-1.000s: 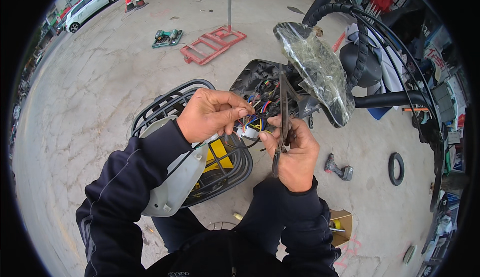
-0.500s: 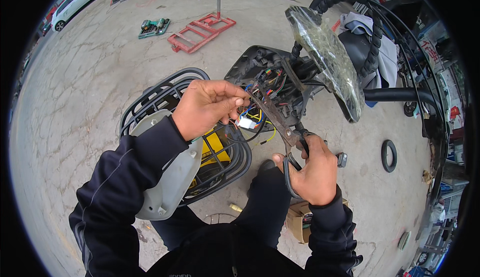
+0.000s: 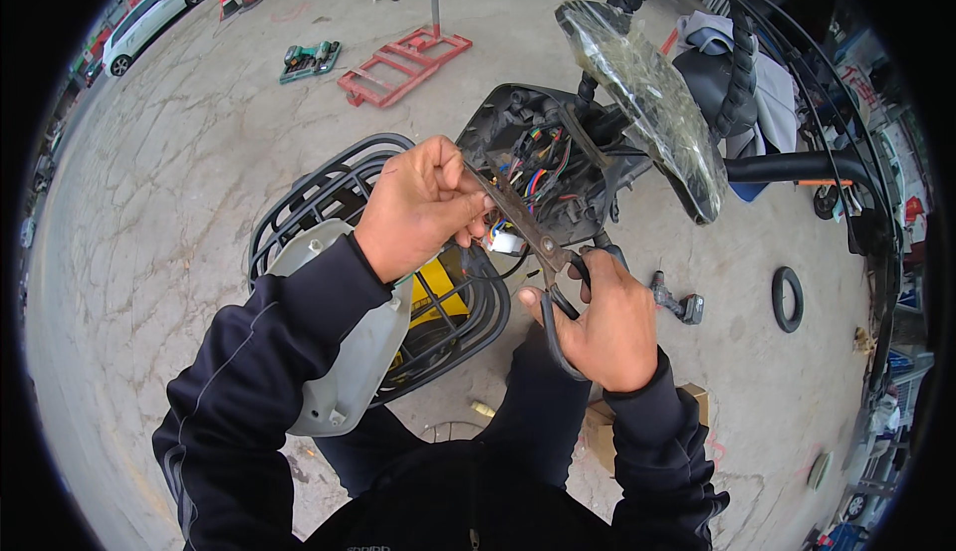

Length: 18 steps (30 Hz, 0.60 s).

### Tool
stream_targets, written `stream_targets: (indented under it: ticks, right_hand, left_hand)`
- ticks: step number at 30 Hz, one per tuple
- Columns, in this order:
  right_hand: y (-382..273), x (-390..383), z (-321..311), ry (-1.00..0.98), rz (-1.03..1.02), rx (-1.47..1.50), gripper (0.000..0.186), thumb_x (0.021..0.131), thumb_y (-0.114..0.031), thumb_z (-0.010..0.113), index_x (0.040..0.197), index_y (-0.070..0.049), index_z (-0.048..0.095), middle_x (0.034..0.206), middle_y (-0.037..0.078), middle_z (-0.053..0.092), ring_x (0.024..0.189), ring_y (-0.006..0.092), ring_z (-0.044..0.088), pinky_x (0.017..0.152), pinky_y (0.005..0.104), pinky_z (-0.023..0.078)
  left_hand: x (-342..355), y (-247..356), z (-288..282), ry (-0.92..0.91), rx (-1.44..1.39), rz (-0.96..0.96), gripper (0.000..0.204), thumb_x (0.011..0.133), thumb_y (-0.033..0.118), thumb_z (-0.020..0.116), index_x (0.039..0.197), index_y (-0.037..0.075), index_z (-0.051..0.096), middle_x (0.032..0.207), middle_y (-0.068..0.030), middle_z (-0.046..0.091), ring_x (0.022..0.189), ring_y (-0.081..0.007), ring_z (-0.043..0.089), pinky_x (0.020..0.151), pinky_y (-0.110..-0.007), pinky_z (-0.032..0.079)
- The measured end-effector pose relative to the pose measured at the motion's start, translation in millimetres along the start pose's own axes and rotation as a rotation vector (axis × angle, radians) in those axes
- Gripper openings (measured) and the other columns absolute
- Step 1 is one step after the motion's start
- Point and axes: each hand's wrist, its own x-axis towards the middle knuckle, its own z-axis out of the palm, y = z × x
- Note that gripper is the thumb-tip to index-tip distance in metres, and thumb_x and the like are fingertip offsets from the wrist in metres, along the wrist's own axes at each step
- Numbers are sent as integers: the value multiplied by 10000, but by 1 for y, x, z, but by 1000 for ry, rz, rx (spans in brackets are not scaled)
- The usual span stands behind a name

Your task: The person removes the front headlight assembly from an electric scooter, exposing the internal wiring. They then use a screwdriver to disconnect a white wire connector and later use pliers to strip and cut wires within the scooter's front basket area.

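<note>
My right hand (image 3: 609,327) is closed around the black handles of a pair of worn, rusty scissors (image 3: 520,215). The blades point up and left, their ends beside the fingertips of my left hand (image 3: 418,208). My left thumb and fingers are pinched together; whatever thin thing they hold is too small to make out. Just beyond, bundles of coloured wires (image 3: 539,181) lie in an opened black housing (image 3: 478,123). A white connector (image 3: 507,242) hangs below the blades, partly covered by my left hand and the scissors.
A black rack (image 3: 299,193) with a pale grey plastic cover (image 3: 349,382) stands at my left. Handlebars and a plastic-wrapped panel (image 3: 647,103) rise at right. On the ground are a power drill (image 3: 679,302), a small tyre (image 3: 787,299), a cardboard box (image 3: 600,440) and a red metal frame (image 3: 403,65).
The scissors and my right hand have moved up and left, bringing the blades over my left fingertips. My left hand keeps its pinch. The view has shifted slightly, showing more of the drill.
</note>
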Motion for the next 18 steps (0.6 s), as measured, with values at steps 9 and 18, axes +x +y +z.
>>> stream_targets:
  ticks: [9,18]
  right_hand:
    - [1,5,-5,-54,-26,-49,626,826,-516,851,932,41,586,831,236,650,717,467,681,611,510,544]
    - [-3,9,-6,-60,-15,-56,650,838,-537,835,921,61,593,788,248,661,689,463,687,601,500,541]
  left_hand:
    - [0,4,2,23,37,-15,387,934,-92,683,861,97,354,850,-158,716,686,-149,726,536,-244,575]
    - [-1,5,3,15,50,-7,378,933,-100,656,797,103,367,904,-184,727,727,-184,755,553,-266,589]
